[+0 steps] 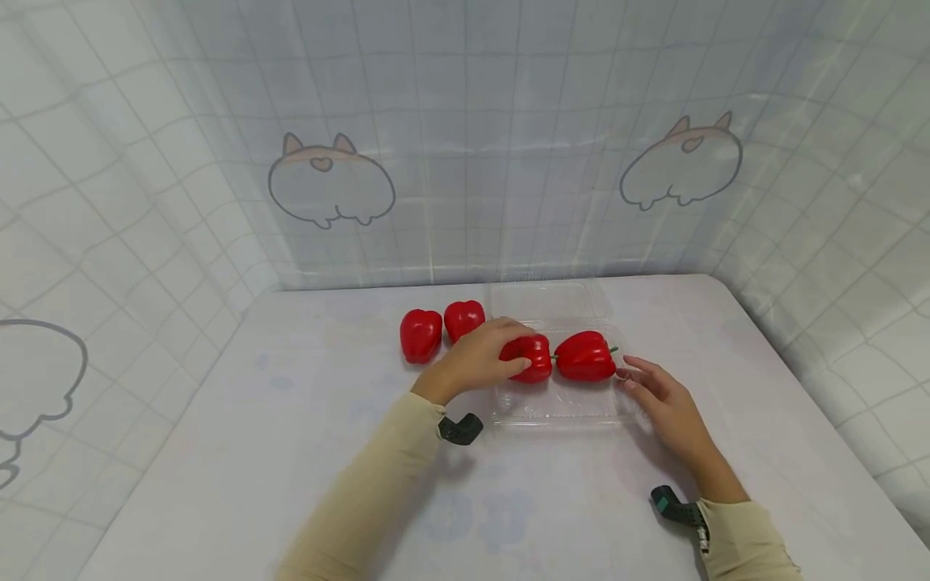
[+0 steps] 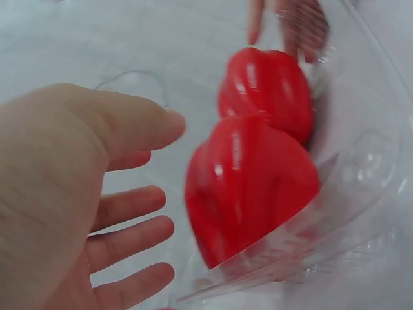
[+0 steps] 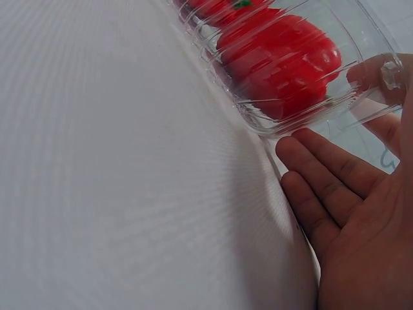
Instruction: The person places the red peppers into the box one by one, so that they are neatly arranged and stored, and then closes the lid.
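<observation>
A clear plastic box (image 1: 555,407) stands on the table with its lid folded back behind it. Two red bell peppers lie in it end to end: a left pepper (image 1: 536,355) and a right pepper (image 1: 584,357) with a green stem. Beside the left pepper is my left hand (image 1: 481,357), overlapping it in the head view; the left wrist view shows a gap between pepper and loosely spread fingers (image 2: 132,248). My right hand (image 1: 670,407) is at the box's right end, relaxed fingers (image 3: 322,174) right at the plastic wall.
Two more red bell peppers, one at the left (image 1: 421,336) and another (image 1: 463,319) behind my left hand, lie on the white table (image 1: 291,452). The transparent lid (image 1: 548,298) reaches toward the back edge. Grid-patterned curtains (image 1: 465,161) surround the table.
</observation>
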A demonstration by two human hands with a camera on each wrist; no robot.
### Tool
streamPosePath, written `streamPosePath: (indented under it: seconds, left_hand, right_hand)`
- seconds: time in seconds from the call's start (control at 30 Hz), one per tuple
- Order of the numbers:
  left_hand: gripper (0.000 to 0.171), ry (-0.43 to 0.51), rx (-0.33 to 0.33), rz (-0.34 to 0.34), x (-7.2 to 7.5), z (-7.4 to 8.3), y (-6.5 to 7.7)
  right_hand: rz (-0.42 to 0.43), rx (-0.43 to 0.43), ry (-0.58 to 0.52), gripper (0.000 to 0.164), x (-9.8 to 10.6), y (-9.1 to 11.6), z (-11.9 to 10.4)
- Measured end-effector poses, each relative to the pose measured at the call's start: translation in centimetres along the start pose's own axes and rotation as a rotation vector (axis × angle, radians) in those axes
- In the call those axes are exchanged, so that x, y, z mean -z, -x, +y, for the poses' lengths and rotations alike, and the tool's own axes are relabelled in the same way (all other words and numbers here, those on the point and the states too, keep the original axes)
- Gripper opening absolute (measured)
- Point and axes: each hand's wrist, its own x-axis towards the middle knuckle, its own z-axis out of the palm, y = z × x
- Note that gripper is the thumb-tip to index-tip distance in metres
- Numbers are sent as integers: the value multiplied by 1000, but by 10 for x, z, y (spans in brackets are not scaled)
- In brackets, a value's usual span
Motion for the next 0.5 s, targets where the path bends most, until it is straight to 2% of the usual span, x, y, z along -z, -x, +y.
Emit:
streamPosePath:
  seconds: [0.23, 0.33, 0.5]
  left_hand:
    - [51, 117, 61, 171, 8, -9, 22]
    - [50, 166, 94, 235, 10, -16, 32]
    - [45, 223, 114, 332, 14, -31, 46]
  right_hand:
    - [0, -13, -34, 51, -1, 0, 0]
    - [-5, -22, -37, 51, -1, 2, 0]
    - [-3, -9, -37, 50, -1, 3, -1]
